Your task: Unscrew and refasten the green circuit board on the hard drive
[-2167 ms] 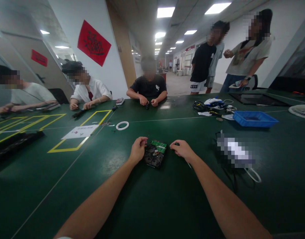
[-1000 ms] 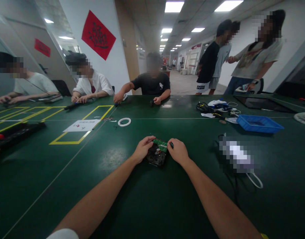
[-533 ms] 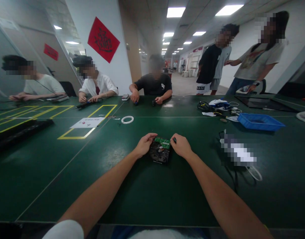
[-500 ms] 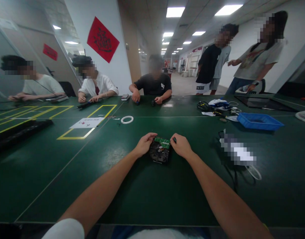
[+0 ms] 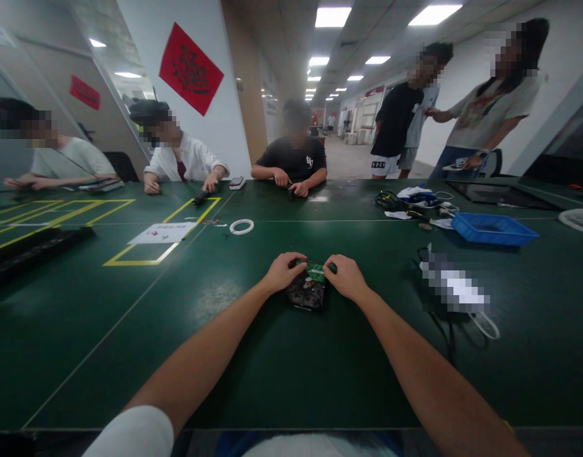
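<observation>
On the green table in front of me lies a black box-shaped device with a green circuit board (image 5: 307,296), its far end bearing the board. My left hand (image 5: 282,271) grips its far left corner, with the thumb over the top and the fingers curled at the far edge. My right hand (image 5: 346,274) is closed at the far right corner. From its pinch a small dark rounded piece (image 5: 333,268) sticks out, perhaps a tool handle; the rest is hidden by the fingers.
A blue plastic tray (image 5: 494,230) and a heap of cables (image 5: 406,204) lie to the right. Nearer is a white-labelled item with a cord (image 5: 456,289). A white ring (image 5: 242,226) and a paper sheet (image 5: 162,233) lie left. Other people sit across the table.
My left thumb and fingers have shifted right, further over the device's far end. My right hand stays nearly still. Across the table, a person in white has moved a dark object rightward.
</observation>
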### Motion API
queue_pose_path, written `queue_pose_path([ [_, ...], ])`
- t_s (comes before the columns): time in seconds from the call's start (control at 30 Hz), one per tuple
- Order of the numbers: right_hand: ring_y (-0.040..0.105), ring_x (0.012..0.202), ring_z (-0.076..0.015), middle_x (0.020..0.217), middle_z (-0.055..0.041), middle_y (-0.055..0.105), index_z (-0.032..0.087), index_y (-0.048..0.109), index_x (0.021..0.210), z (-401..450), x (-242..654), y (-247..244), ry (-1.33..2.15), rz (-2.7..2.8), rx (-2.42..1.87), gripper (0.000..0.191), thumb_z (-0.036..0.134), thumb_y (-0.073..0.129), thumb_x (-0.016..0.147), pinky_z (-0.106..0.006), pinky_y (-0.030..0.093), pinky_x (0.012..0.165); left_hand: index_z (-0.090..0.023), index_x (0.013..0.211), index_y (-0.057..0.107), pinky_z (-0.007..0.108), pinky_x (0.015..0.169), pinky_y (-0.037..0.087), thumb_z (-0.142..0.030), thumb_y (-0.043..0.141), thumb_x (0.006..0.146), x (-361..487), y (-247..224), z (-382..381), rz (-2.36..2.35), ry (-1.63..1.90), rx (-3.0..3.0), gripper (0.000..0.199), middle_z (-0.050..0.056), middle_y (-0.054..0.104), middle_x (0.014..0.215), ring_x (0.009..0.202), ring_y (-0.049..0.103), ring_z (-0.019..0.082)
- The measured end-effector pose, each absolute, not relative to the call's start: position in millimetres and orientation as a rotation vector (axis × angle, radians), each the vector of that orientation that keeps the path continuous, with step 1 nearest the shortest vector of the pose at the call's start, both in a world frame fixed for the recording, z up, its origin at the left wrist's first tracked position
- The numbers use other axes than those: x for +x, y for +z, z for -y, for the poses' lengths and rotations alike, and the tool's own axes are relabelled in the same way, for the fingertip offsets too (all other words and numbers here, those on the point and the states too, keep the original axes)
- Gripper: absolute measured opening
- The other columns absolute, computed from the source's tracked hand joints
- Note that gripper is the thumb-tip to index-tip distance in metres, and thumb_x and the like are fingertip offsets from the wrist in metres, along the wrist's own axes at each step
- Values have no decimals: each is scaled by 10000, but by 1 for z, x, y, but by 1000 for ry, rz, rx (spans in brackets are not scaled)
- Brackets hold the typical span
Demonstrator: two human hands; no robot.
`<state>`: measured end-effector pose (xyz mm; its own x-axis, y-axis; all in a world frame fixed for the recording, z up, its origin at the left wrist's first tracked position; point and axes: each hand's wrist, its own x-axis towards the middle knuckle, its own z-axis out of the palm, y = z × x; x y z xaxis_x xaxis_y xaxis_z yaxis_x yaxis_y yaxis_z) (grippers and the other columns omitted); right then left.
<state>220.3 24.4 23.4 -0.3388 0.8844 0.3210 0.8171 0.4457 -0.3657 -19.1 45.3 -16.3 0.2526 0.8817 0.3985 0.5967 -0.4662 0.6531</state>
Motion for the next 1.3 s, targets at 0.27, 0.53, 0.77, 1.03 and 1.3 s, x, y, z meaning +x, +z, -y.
queue_pose_path([
  [0.27,623,847,-179,967,-56,686,205,679,901,-20,214,27,86,2289,-1499,162,289,553,958,-274,427,738,-245,1112,754,359,930,499,-324,678,897,-19,-18,-49,-1357,1050,2175,241,37,731,1086,1003,645,210],
  [0.53,636,820,-197,954,-58,701,209,671,935,-16,208,34,-48,2365,-1576,184,307,520,974,-286,414,686,-233,1098,750,374,950,496,-300,675,891,-16,-20,-51,-1392,1024,2185,230,43,725,1069,992,638,212],
  [0.77,652,877,-209,1032,-86,708,202,682,1010,-12,204,39,12,2399,-1636,231,327,489,994,-294,444,733,-238,1088,743,386,991,473,-296,667,897,-16,-18,-50,-1394,1021,2203,214,36,728,1097,1036,634,219],
  [1.03,655,830,-210,1001,-102,717,198,696,962,-6,205,41,20,2446,-1543,231,326,506,987,-298,444,707,-239,1091,739,388,991,468,-303,655,905,-17,-15,-47,-1393,1006,2220,214,34,728,1091,1033,632,224],
  [1.3,656,847,-196,973,-69,731,215,716,907,-10,214,39,145,2366,-1457,199,323,557,957,-289,448,742,-238,1105,733,395,987,473,-306,653,908,-18,-16,-46,-1407,1006,2217,223,40,723,1085,1031,631,225],
])
